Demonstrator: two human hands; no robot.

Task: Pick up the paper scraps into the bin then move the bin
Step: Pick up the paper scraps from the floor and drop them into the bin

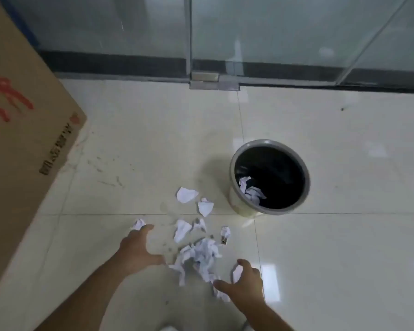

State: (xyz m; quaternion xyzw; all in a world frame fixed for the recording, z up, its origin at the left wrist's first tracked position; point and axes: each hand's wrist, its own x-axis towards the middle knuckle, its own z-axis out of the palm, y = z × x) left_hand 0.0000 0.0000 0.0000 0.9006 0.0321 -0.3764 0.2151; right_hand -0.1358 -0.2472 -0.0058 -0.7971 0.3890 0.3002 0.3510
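Note:
Several white paper scraps lie on the tiled floor, with a crumpled heap [201, 258] between my hands and loose pieces [186, 195] farther out. The round bin [239, 204], grey-rimmed with a black liner, stands upright to the right of them and holds some crumpled paper [250, 191]. My left hand [139, 252] is spread open low over the floor, its fingertips touching a small scrap [139, 223]. My right hand [245, 281] is spread at the heap's right edge, with a small scrap [237, 273] under its fingers; no grip is visible.
A large cardboard box [22, 139] with red print fills the left side. Glass panels and a glass door with a metal floor hinge [204, 78] run along the back. Glossy cream floor tiles stretch to the right of the bin.

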